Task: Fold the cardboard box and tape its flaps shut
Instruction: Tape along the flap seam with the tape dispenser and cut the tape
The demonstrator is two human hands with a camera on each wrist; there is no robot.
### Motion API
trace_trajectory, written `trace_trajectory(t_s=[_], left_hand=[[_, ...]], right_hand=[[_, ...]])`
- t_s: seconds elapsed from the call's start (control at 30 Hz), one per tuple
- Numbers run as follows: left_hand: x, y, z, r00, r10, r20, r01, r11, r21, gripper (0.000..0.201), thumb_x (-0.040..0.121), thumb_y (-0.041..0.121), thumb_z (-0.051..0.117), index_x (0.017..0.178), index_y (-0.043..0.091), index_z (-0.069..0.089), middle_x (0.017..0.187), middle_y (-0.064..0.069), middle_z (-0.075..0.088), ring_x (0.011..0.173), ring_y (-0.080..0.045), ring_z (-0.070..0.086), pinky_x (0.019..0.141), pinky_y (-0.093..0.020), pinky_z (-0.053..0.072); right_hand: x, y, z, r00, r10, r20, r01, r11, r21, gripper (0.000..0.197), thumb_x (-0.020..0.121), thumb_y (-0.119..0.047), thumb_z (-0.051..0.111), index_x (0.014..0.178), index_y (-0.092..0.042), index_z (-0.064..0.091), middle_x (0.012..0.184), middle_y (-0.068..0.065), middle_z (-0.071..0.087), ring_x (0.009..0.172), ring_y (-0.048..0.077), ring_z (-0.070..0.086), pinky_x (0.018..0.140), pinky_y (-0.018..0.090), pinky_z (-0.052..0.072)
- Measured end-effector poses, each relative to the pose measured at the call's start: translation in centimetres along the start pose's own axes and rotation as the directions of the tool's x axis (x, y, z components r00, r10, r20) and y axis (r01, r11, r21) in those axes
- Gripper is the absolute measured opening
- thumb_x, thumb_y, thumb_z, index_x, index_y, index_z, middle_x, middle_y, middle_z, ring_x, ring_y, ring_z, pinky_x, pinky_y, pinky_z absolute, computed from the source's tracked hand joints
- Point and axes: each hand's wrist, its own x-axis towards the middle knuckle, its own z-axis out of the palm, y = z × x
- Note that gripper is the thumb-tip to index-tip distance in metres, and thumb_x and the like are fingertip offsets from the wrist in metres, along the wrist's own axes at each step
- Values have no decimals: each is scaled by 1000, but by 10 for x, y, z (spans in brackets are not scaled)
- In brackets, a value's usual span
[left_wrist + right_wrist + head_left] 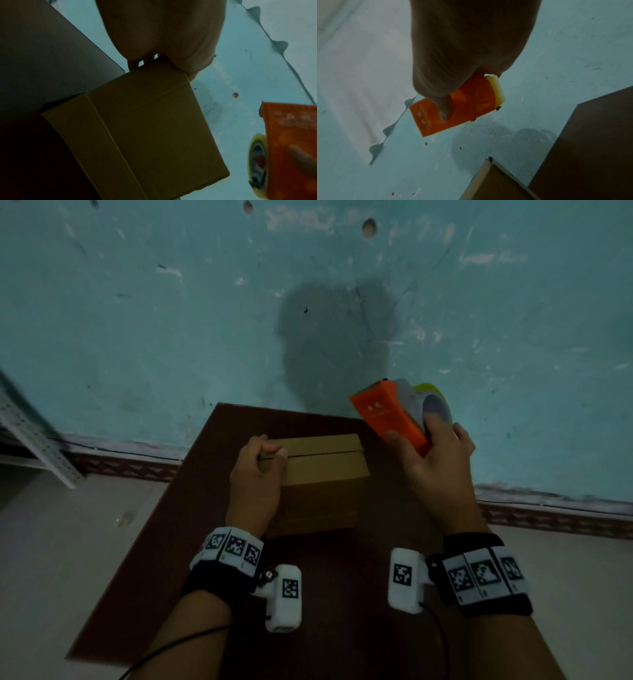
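Cardboard box (318, 470) sits mid-table on the dark brown table (144, 542), flaps folded down, seam running left to right across the top. Left hand (255, 484) grips the box's left end, fingers curled over the top edge, thumb at the seam. Right hand (435, 460) is raised off the box's far right corner, fingers and thumb wrapped round an orange tape dispenser (387, 416) carrying a yellowish tape roll (432, 402). Behind stands a scuffed teal wall (171, 302); grey metal shelving (30, 440) far left. Nothing lies between dispenser and box.
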Motion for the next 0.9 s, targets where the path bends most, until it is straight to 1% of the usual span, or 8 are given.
trace_trajectory(t_s=[0.07,0.13,0.27,0.4,0.57,0.67,0.8,0.9], left_hand=[[0,0,-2,1000,6,7,-6,1000,-5,8,105,32,67,98,33,62,152,4,57,139,-19,53,110,-36,42],[-1,1,-3,1000,10,12,-10,1000,-19,6,105,34,67,100,32,64,152,5,57,136,-16,54,108,-35,44],[1,2,-5,999,15,46,-13,998,-59,12,107,37,62,95,35,64,152,7,56,134,-15,55,103,-34,45],[2,-1,-12,995,7,102,4,995,-102,10,108,28,61,109,31,71,155,12,54,139,-9,50,111,-34,43],[4,1,-20,979,103,175,-77,986,-151,47,103,9,67,141,37,64,166,19,43,154,1,34,115,-16,38],[3,8,-24,964,147,220,-110,979,-174,51,104,16,67,145,45,62,171,13,40,150,18,29,109,-3,37],[2,18,-27,965,210,157,-182,968,-171,36,104,18,70,135,35,73,152,11,63,148,9,42,117,-15,38],[-3,23,-28,968,217,126,-190,962,-197,28,100,11,73,123,27,77,122,14,78,125,3,66,109,-17,50]], right_hand=[[0,-8,3,995,1,101,0,1000,-5,29,98,-45,70,109,-21,57,93,-25,41,126,26,40,111,70,34],[-2,-12,11,984,-27,175,34,999,-39,39,96,-41,74,120,-12,63,98,-19,48,131,37,41,109,70,38],[-11,-11,31,952,-146,270,178,980,-95,38,93,-37,79,119,-11,68,116,12,69,122,26,38,113,71,33],[-12,-14,34,940,-173,294,230,958,-172,42,93,-37,79,124,-11,69,122,15,69,118,30,46,112,64,39],[-12,-16,34,929,-181,323,260,940,-222,44,91,-37,80,123,-8,70,122,17,70,116,36,52,109,64,43],[-12,-15,34,918,-216,333,303,923,-238,42,91,-37,81,122,-11,70,122,15,71,117,30,50,111,67,40],[-10,-12,32,888,-319,332,408,879,-246,38,88,-30,85,116,-10,70,112,12,73,110,22,53,111,69,40],[-8,-11,32,874,-342,345,441,857,-266,37,88,-32,83,115,-11,70,110,11,74,107,29,64,115,69,35]])
